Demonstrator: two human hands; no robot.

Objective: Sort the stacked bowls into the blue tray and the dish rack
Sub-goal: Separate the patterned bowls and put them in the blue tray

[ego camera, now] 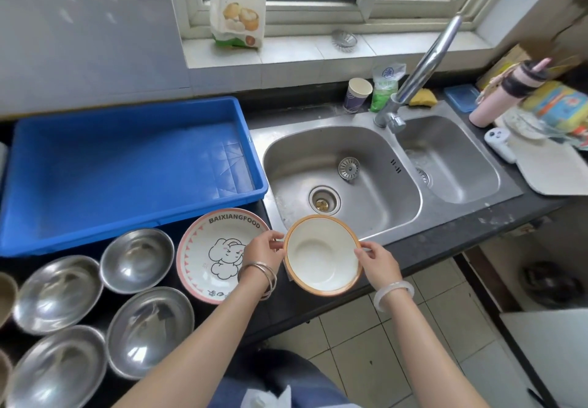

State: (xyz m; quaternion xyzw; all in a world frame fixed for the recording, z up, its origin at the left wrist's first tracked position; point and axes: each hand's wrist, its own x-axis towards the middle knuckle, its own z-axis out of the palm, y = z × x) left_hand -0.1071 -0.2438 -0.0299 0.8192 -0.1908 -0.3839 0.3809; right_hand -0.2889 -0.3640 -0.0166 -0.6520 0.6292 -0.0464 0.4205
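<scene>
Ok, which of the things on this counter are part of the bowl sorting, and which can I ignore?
Part of the job:
orange-rimmed bowl, held by left hand and right hand
elephant bowl
steel bowls
blue tray

Lying about:
paper cup
yellow sponge
pink bottle
flour bag
sink strainer

No dish rack is visible.

Both forearms were bare, with no sleeves showing. The left hand [262, 250] wore several thin silver bangles [261, 275] at the wrist; the right hand [380, 264] wore one pale, translucent bangle [394, 294]. Blue denim [241, 391] covered the lap.
</scene>
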